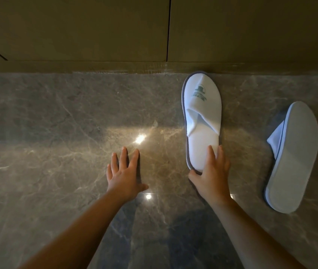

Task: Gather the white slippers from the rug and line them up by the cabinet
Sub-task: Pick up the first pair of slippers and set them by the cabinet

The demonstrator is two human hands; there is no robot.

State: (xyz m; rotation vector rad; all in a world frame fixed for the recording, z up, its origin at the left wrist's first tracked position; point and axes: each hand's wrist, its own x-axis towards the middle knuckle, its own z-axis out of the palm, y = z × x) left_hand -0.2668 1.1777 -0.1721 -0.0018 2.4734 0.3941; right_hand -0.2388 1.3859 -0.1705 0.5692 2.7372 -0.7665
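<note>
A white slipper (202, 113) with a green logo and grey edge lies upright on the marble floor, its toe touching the base of the cabinet (96, 30). My right hand (211, 171) rests on its heel, fingers on the insole and thumb at the heel's edge. A second white slipper (295, 158) lies to the right, turned partly on its side with its sole showing, apart from the cabinet. My left hand (124, 171) is spread flat over the bare floor, left of the first slipper, holding nothing.
The floor is glossy grey-brown marble (57, 123) with bright light reflections. The olive cabinet doors run along the whole top of the view, with a low plinth (96, 66) at floor level.
</note>
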